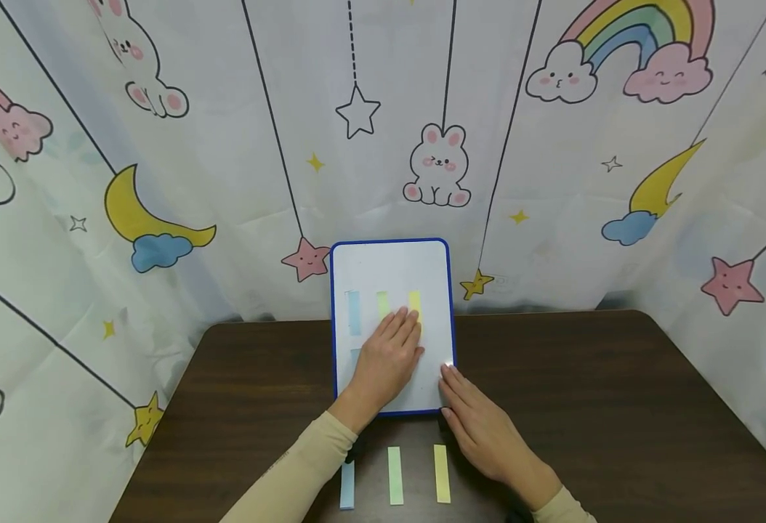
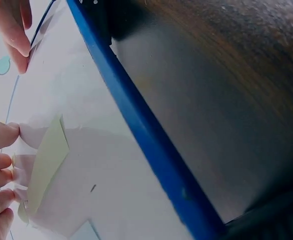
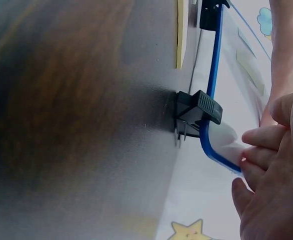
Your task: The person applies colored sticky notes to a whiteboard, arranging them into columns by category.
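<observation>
My left hand [image 1: 388, 359] lies over a white board [image 1: 396, 265] with a blue frame, fingers straight, fingertips at a yellow strip [image 1: 415, 299]. Left of that are a green strip [image 1: 383, 301] and a blue strip [image 1: 354, 312]. Part of a lower blue strip [image 1: 355, 356] shows beside the hand. In the left wrist view, a bent pale green strip [image 2: 49, 160] is close to the left fingertips. My right hand [image 1: 484, 428] touches the board's lower right edge with extended fingers. Its palm side shows in the right wrist view.
Black clips [image 3: 199, 112] stand at the board's lower edge. On the dark wooden table [image 1: 592, 392] before the board are a blue strip [image 1: 347, 485], a green strip [image 1: 395, 476] and a yellow strip [image 1: 442, 473]. A printed curtain [image 1: 383, 189] hangs behind.
</observation>
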Demonstrator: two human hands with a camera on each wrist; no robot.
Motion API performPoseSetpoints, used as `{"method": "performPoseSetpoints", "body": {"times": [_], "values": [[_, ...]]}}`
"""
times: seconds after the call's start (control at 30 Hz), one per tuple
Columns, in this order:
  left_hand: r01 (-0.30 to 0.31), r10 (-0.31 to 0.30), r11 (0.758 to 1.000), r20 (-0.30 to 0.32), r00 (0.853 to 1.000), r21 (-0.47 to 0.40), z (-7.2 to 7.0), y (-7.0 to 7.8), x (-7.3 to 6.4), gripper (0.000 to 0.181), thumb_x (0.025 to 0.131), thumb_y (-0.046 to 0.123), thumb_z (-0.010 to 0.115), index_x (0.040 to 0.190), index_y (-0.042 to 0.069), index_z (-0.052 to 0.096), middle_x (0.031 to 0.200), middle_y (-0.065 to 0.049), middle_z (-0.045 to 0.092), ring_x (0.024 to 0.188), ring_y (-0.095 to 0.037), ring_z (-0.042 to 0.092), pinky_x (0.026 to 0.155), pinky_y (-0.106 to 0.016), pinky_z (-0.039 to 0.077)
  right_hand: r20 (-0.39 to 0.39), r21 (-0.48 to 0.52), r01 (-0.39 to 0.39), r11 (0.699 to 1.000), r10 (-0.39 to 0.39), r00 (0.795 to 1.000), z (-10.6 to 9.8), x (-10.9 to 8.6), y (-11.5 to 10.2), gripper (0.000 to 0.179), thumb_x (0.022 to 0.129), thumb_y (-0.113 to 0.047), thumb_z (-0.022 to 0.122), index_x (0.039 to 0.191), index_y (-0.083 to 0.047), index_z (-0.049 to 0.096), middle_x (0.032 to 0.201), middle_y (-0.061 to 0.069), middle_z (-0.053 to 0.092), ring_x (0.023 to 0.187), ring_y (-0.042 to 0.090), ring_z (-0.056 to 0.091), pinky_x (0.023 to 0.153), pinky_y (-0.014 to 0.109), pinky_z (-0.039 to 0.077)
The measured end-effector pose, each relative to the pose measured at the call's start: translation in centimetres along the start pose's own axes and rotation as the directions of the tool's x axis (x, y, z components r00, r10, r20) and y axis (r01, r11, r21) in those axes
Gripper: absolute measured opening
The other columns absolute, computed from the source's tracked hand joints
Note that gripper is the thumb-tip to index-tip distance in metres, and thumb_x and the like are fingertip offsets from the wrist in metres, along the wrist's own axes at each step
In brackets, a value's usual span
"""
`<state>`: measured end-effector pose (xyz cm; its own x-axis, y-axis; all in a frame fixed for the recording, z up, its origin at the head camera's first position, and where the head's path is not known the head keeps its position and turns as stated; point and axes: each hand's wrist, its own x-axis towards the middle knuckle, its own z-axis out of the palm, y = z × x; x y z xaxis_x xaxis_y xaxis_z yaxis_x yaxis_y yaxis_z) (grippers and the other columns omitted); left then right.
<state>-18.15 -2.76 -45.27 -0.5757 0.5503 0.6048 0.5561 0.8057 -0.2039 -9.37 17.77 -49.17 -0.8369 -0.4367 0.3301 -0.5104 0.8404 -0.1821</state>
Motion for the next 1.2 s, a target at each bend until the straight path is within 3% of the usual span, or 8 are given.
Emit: {"method": "performPoseSetpoints", "body": {"times": [0.13, 0.2, 0.73, 0.93, 0.97, 1.07, 1.13, 1.2], "values": [[-0.008, 0.008, 1.0, -0.005, 1.0, 0.006, 0.1, 0.0, 0.0, 0.045, 0.091, 0.034, 0.068, 0.128, 0.009, 0.065, 0.14, -0.007, 0.059, 0.134, -0.023, 0.054, 0.115, -0.038, 0.041, -0.019, 0.014, 0.017, 1.0, -0.017, 1.0, 0.1, -0.1, 0.1, 0.05, 0.101, -0.031, 0.051, 0.146, -0.009, 0.046, 0.158, 0.005, 0.037, 0.146, 0.022, 0.038, 0.12, 0.011, -0.001], [-0.011, 0.011, 1.0, 0.002, 1.0, 0.014, 0.1, 0.0, 0.1, 0.045, 0.091, 0.034, 0.067, 0.128, 0.009, 0.065, 0.14, -0.007, 0.059, 0.134, -0.023, 0.053, 0.115, -0.038, 0.04, -0.028, 0.023, 0.027, 0.999, -0.027, 0.999, 0.1, -0.1, 0.1, 0.05, 0.101, -0.029, 0.051, 0.146, -0.008, 0.046, 0.158, 0.006, 0.037, 0.145, 0.024, 0.039, 0.118, 0.008, -0.007], [-0.001, 0.001, 1.0, 0.028, 1.0, 0.032, -0.3, 0.1, 0.3, 0.044, 0.093, 0.036, 0.064, 0.129, 0.011, 0.064, 0.139, -0.006, 0.06, 0.134, -0.022, 0.054, 0.116, -0.038, 0.04, -0.021, 0.041, 0.031, 0.999, -0.031, 0.999, 0.1, -0.1, 0.4, 0.05, 0.102, -0.03, 0.05, 0.147, -0.009, 0.045, 0.159, 0.005, 0.035, 0.146, 0.023, 0.036, 0.119, 0.009, -0.007], [0.014, -0.014, 1.0, 0.049, 0.999, 0.001, -0.5, 0.1, 0.4, 0.045, 0.095, 0.037, 0.061, 0.131, 0.01, 0.063, 0.14, -0.005, 0.059, 0.135, -0.021, 0.053, 0.117, -0.037, 0.038, 0.031, 0.058, 0.0, 0.998, -0.001, 1.0, -0.2, 0.0, 0.3, 0.05, 0.103, -0.033, 0.045, 0.149, -0.011, 0.042, 0.161, 0.003, 0.032, 0.148, 0.02, 0.033, 0.118, 0.008, -0.009], [0.016, -0.015, 1.0, 0.047, 0.999, -0.004, -0.6, 0.1, 0.4, 0.045, 0.095, 0.037, 0.061, 0.131, 0.01, 0.063, 0.14, -0.005, 0.06, 0.134, -0.021, 0.053, 0.117, -0.037, 0.038, 0.031, 0.056, -0.002, 0.998, 0.001, 1.0, -0.2, 0.0, 0.2, 0.05, 0.103, -0.033, 0.045, 0.149, -0.011, 0.042, 0.16, 0.002, 0.032, 0.148, 0.02, 0.033, 0.119, 0.009, -0.008], [0.013, -0.013, 1.0, 0.037, 0.999, -0.018, -0.7, 0.1, 0.3, 0.045, 0.095, 0.036, 0.061, 0.131, 0.01, 0.063, 0.139, -0.005, 0.061, 0.133, -0.021, 0.055, 0.116, -0.037, 0.04, 0.02, 0.057, -0.006, 0.998, 0.005, 1.0, -0.3, 0.0, 0.2, 0.049, 0.103, -0.033, 0.046, 0.148, -0.011, 0.044, 0.159, 0.002, 0.035, 0.147, 0.019, 0.035, 0.125, 0.021, 0.012], [0.009, -0.008, 1.0, 0.03, 1.0, -0.025, -0.8, 0.1, 0.2, 0.045, 0.094, 0.036, 0.062, 0.131, 0.01, 0.063, 0.137, -0.005, 0.062, 0.132, -0.021, 0.056, 0.115, -0.037, 0.041, 0.014, 0.056, -0.01, 0.998, 0.009, 1.0, -0.4, 0.0, 0.1, 0.049, 0.103, -0.032, 0.047, 0.147, -0.011, 0.045, 0.158, 0.001, 0.037, 0.147, 0.019, 0.036, 0.122, 0.033, 0.027], [0.006, -0.005, 0.999, 0.027, 1.0, -0.041, -1.0, 0.2, 0.1, 0.045, 0.094, 0.036, 0.063, 0.13, 0.01, 0.063, 0.136, -0.005, 0.063, 0.131, -0.021, 0.057, 0.115, -0.037, 0.042, 0.019, 0.054, -0.022, 0.998, 0.021, 1.0, -0.6, 0.0, 0.0, 0.048, 0.102, -0.032, 0.048, 0.146, -0.012, 0.046, 0.158, 0.0, 0.038, 0.146, 0.018, 0.037, 0.117, 0.041, 0.034]]}}
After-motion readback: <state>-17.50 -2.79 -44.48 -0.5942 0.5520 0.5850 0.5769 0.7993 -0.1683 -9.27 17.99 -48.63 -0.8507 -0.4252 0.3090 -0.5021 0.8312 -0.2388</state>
